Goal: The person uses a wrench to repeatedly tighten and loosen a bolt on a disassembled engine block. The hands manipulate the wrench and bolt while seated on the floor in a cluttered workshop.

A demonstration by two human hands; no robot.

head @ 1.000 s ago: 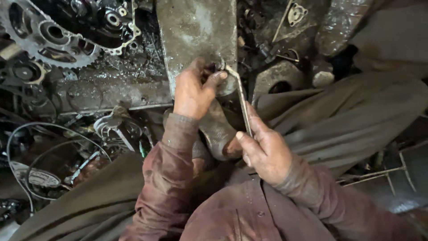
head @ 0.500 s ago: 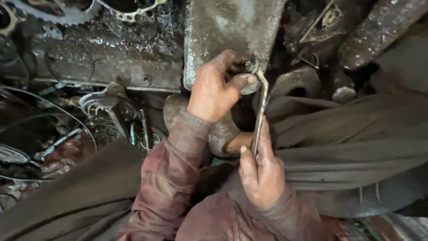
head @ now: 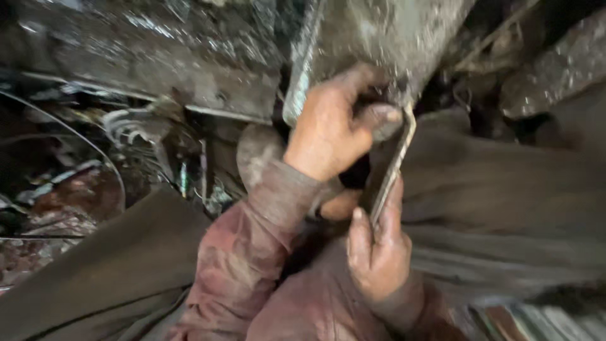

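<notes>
1. Left hand clamped on a small fitting at the near edge of the greasy metal casing.
2. Right hand fingers closed round the flat spanner, its head at that fitting.
3. Judgement: seat head squarely; steady, short pulls; grease invites slipping.

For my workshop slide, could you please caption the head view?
Left hand steadies a greasy metal block while the right hand grips a flat wrench against its lower edge.
</notes>
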